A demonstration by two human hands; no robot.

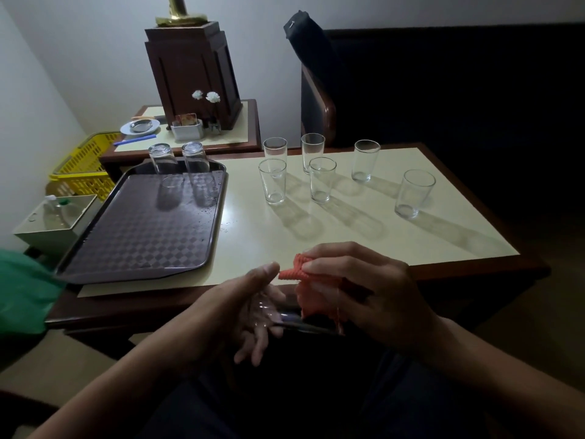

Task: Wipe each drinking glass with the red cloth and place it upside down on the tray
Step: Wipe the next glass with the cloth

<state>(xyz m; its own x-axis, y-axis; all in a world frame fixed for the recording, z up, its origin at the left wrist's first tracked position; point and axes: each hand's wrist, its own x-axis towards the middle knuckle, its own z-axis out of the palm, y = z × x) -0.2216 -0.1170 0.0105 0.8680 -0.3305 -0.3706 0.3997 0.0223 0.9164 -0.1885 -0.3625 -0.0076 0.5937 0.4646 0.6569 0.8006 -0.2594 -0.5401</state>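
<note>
Single head view, wide-angle. Sits above table near edge, faces forward and down. Close under lens: left hand, right hand; wall far.

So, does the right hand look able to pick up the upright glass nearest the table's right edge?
Probably not yet: the right hand grips the red cloth at the held glass. The table toward the upright glass looks free.
</note>
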